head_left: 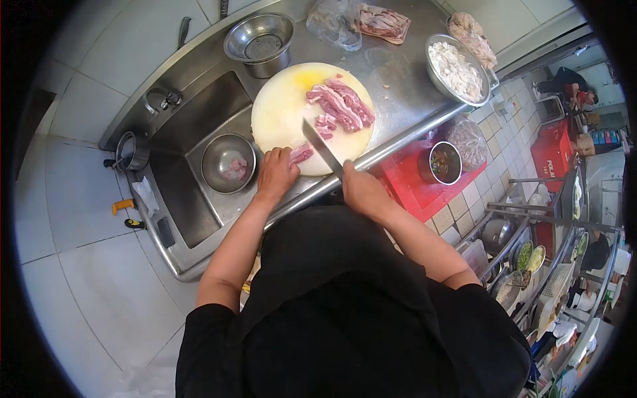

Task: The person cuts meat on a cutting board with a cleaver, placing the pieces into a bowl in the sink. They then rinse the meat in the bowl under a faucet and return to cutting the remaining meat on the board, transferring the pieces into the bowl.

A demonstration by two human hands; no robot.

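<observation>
The left hand [273,175] is grasping meat [302,153], apparently steadying it on the board [274,114]; the right hand's [363,192] fingers are clenching the knife [323,150].

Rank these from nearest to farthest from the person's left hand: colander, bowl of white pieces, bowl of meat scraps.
From the left hand, in the head view:
1. Bowl of meat scraps: just to its left.
2. Colander: farther back, near the wall.
3. Bowl of white pieces: far right.
</observation>
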